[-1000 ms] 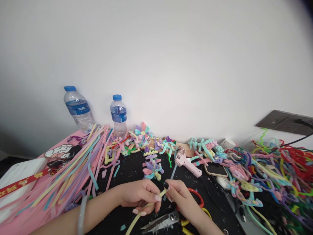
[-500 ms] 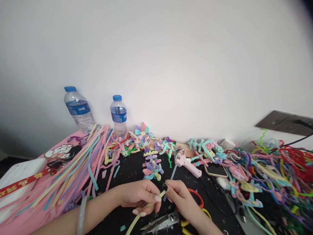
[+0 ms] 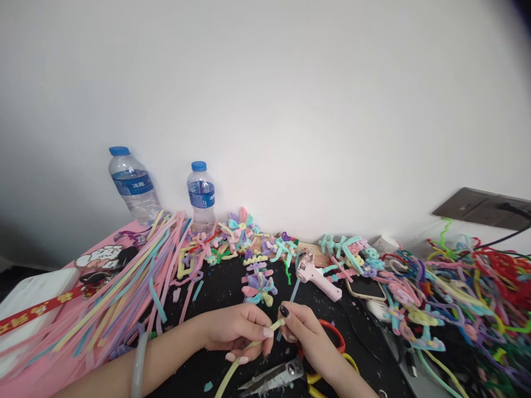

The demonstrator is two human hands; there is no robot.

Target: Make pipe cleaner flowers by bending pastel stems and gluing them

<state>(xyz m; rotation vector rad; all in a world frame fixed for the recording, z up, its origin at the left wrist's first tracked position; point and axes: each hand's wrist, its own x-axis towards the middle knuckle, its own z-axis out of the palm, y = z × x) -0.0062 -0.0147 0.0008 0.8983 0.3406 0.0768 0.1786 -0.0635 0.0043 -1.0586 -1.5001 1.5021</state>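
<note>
Yellow strip slanting between both hands above the black work surface. The left hand pinches it between thumb and fingers, unchanged from half a second earlier; the right hand pinches its upper end, the dark-nailed thumb now slightly higher and farther right.

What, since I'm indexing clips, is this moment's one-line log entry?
left hand: holds yellow strip | right hand: at strip's upper end | glue gun: beyond right hand | bottles: by wall
</note>
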